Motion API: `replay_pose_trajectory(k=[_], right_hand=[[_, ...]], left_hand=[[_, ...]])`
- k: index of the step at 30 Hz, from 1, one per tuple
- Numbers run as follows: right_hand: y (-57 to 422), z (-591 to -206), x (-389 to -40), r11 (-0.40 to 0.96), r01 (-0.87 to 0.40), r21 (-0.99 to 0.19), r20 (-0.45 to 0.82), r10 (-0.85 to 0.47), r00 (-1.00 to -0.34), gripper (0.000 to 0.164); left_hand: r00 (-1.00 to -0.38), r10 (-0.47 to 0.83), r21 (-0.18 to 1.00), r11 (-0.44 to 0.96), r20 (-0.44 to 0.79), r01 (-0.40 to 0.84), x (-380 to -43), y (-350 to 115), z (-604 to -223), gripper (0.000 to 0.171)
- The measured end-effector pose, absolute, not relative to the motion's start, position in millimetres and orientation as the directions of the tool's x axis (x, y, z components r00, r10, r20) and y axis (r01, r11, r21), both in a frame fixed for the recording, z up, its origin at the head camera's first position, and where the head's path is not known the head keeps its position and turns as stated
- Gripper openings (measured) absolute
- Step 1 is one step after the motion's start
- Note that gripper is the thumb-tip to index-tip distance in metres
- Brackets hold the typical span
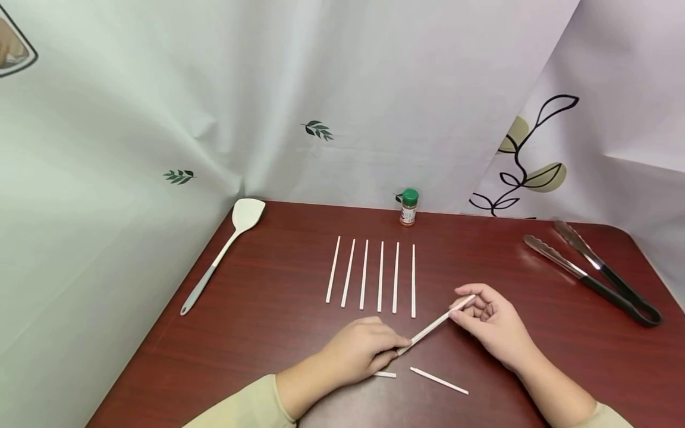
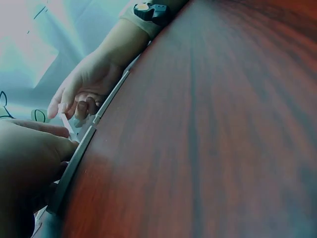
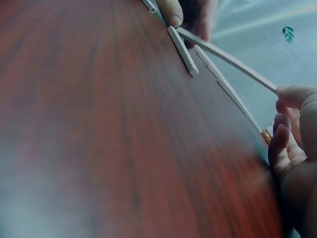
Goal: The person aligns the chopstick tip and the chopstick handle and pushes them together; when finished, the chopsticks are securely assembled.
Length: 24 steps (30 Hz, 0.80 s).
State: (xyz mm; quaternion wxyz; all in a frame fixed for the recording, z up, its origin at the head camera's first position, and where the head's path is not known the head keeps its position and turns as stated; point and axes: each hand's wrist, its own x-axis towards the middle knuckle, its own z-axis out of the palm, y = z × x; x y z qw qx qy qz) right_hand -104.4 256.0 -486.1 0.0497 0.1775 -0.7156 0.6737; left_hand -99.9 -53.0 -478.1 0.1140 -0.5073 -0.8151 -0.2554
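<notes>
A slim white chopstick point(image 1: 432, 326) slants between my two hands. My left hand point(image 1: 360, 351) pinches its lower end between thumb and fingers, low over the table. The upper end is held by my right hand point(image 1: 495, 324), thumb and fingertips on it. In the right wrist view the same chopstick point(image 3: 233, 60) spans from one hand to the other. Just below it lies a short white stick point(image 1: 440, 381) with a narrower tip at its left end. Another white piece point(image 1: 386, 374) sticks out from under my left hand, which hides the rest.
Several white chopsticks point(image 1: 381, 276) lie in a parallel row beyond my hands on the dark red table point(image 1: 257, 351). A white spatula point(image 1: 248, 215) is at the left edge, a green-capped spice jar point(image 1: 408, 208) at the back, and metal tongs point(image 1: 594, 274) at the right.
</notes>
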Motion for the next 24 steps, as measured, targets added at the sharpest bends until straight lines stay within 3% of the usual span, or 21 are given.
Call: replay_pose_trajectory(k=[5, 14, 24], right_hand=[[253, -484, -115, 0.054, -0.267, -0.962, 0.256, -0.154, -0.954, 0.054], [240, -482, -131, 0.306, -0.228, -0.924, 0.231, -0.027, -0.973, 0.062], [226, -470, -157, 0.715, -0.153, -0.682, 0.168, -0.05, -0.984, 0.044]], left_hand=[[-0.433, 0.794, 0.203, 0.383, 0.427, 0.901, -103, -45, -474, 0.026], [-0.417, 0.814, 0.075, 0.425, 0.404, 0.902, -111, -27, -474, 0.028], [-0.414, 0.827, -0.044, 0.463, 0.379, 0.885, -112, -8, -472, 0.019]])
